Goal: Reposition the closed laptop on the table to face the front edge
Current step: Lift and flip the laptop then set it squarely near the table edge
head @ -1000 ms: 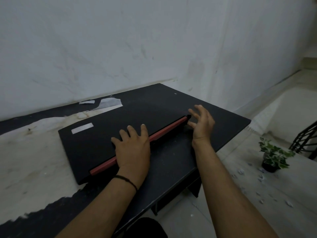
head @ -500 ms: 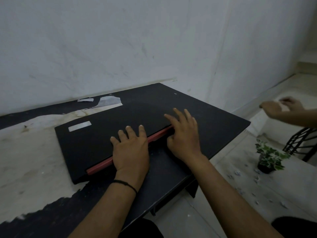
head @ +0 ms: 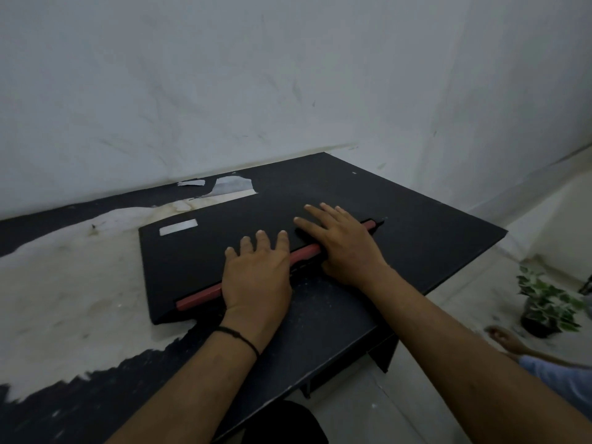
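Observation:
A closed black laptop [head: 192, 254] lies at an angle on the black table [head: 432, 225]. It has a red strip [head: 304, 253] along its near edge and a white sticker [head: 178, 227] near its far left corner. My left hand [head: 256, 277] lies flat over the middle of the near edge, fingers spread on the lid, thumb hidden. My right hand [head: 344, 245] presses on the lid just to the right, its thumb wrapped over the red strip. Both hands hold the laptop's near edge.
The table's left part is peeled to a pale, stained surface [head: 64, 277], and the white wall stands right behind it. On the floor at the right sits a small potted plant [head: 544, 309]. Another person's hand [head: 507, 339] and light blue sleeve [head: 557, 376] reach in at lower right.
My right hand left the laptop's right corner and came onto the lid beside my left hand. The laptop slid slightly to the left. The other person's hand dropped from mid right to lower right.

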`<move>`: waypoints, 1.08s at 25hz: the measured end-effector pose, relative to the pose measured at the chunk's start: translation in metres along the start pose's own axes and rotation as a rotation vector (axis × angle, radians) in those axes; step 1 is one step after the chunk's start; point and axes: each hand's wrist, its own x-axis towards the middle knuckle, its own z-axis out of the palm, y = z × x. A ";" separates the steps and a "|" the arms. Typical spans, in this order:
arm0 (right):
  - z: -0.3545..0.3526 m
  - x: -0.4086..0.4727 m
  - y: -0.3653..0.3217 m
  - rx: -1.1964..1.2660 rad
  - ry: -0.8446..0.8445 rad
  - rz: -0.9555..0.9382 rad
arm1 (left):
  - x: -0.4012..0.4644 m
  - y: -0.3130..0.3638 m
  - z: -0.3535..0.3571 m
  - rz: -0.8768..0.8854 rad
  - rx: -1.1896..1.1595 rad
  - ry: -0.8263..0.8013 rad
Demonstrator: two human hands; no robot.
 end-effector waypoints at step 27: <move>-0.015 0.010 -0.164 0.090 0.161 -0.137 | -0.104 -0.166 -0.052 -0.157 0.232 -0.067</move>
